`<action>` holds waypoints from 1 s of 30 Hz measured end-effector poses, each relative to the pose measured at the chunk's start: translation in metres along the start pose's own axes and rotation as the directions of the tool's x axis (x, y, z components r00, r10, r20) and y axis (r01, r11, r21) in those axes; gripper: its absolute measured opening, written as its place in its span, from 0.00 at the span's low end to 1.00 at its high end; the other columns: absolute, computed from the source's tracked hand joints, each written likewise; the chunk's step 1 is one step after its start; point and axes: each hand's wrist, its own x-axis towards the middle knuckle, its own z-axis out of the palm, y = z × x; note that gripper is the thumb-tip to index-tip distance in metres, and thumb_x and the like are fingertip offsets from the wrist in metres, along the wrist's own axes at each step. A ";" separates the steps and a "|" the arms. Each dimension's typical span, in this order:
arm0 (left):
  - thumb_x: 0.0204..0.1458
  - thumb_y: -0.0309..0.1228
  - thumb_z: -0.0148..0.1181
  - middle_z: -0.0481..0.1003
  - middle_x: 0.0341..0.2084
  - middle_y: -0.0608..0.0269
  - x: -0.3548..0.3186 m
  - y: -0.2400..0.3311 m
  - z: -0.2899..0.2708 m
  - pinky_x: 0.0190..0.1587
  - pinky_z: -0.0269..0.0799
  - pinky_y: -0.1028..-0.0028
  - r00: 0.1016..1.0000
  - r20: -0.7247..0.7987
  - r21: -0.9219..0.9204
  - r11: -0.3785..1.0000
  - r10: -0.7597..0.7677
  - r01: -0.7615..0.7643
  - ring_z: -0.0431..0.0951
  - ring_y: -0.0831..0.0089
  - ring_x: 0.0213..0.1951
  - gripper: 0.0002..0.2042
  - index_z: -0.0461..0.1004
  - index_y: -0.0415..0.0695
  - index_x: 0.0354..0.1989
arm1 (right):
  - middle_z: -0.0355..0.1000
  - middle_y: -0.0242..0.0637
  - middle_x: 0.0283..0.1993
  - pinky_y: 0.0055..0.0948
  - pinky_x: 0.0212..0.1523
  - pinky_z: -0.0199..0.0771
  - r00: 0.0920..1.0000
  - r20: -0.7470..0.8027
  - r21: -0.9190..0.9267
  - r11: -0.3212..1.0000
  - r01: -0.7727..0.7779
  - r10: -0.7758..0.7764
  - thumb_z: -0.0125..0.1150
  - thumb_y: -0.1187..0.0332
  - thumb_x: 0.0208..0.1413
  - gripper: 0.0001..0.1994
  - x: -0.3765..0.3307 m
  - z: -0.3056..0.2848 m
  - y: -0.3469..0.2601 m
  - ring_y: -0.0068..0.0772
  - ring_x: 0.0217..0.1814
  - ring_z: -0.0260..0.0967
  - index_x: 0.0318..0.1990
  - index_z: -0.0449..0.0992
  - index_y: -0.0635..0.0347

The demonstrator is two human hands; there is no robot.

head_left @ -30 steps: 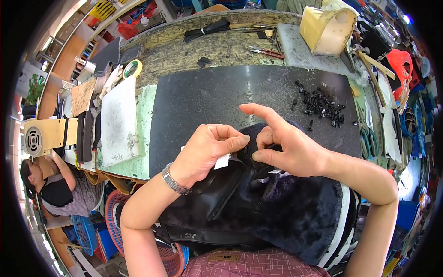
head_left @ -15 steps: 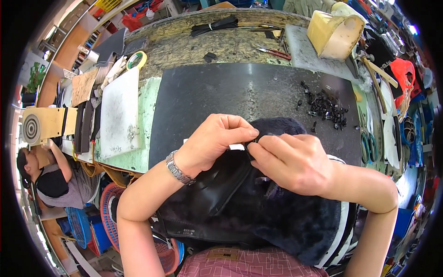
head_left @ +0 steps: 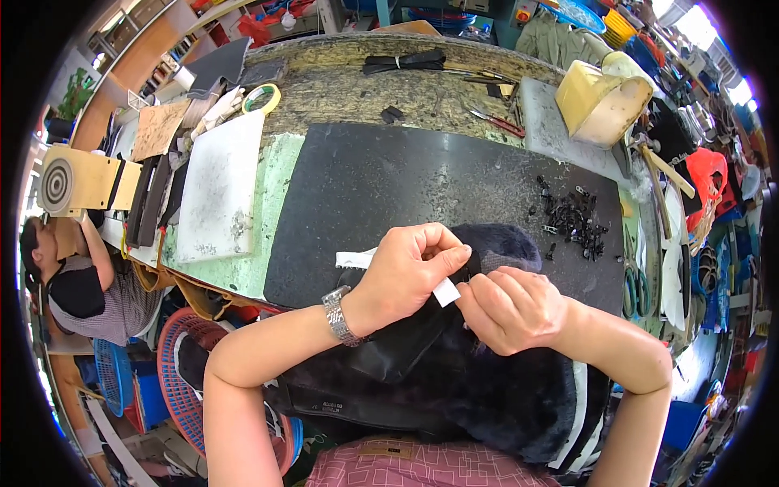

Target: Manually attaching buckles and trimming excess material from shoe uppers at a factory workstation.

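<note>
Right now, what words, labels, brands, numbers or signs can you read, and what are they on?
Black leather: pale print, too small to read surely.
Tan patch on the maroon garment: dark marks, too small to read.
I can make out no other text.

At the black mat's (head_left: 373, 178) near edge, my left grip (head_left: 406, 276) pinches the dark furry piece (head_left: 495, 398), a white tab (head_left: 445, 292) poking out below my thumb. My right grip (head_left: 513, 312) curls closed on the piece just beside. Small black parts (head_left: 572, 223) lie heaped on the mat's right side; on the worktop (head_left: 324, 89), a tape roll (head_left: 275, 97) sits past its far left corner.
</note>
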 end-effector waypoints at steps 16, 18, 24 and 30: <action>0.52 0.28 0.54 0.67 0.21 0.77 0.005 0.007 -0.011 0.27 0.58 0.87 0.999 0.002 -0.050 0.997 0.051 -0.051 0.61 0.90 0.25 0.06 0.70 0.39 0.29 | 0.60 0.32 0.20 0.19 0.19 0.57 1.000 0.013 -0.072 0.997 -0.026 0.027 0.56 0.71 0.31 0.09 0.001 0.000 -0.004 0.22 0.18 0.58 0.24 0.70 0.64; 0.52 0.28 0.54 0.67 0.22 0.76 0.005 0.007 -0.012 0.27 0.58 0.86 0.999 0.017 -0.066 0.997 0.048 -0.047 0.61 0.90 0.25 0.05 0.70 0.39 0.29 | 0.60 0.32 0.20 0.19 0.19 0.57 1.000 0.022 -0.099 0.995 -0.004 0.006 0.55 0.71 0.32 0.08 0.001 -0.001 -0.004 0.22 0.18 0.58 0.24 0.70 0.63; 0.51 0.29 0.55 0.69 0.22 0.75 0.007 0.016 -0.013 0.29 0.60 0.86 0.996 0.087 -0.093 0.995 -0.023 0.031 0.63 0.89 0.26 0.06 0.71 0.39 0.29 | 0.60 0.32 0.21 0.18 0.19 0.57 1.000 -0.005 -0.081 0.997 -0.017 0.017 0.55 0.70 0.31 0.09 0.000 0.000 -0.003 0.22 0.19 0.58 0.25 0.70 0.64; 0.50 0.30 0.57 0.70 0.20 0.74 0.011 0.026 -0.016 0.27 0.61 0.86 0.976 0.202 0.133 0.990 -0.080 0.054 0.64 0.89 0.24 0.07 0.73 0.38 0.25 | 0.61 0.28 0.22 0.16 0.14 0.51 0.992 0.026 -0.053 0.991 -0.121 0.123 0.56 0.70 0.31 0.10 0.001 -0.004 0.002 0.16 0.16 0.54 0.27 0.71 0.61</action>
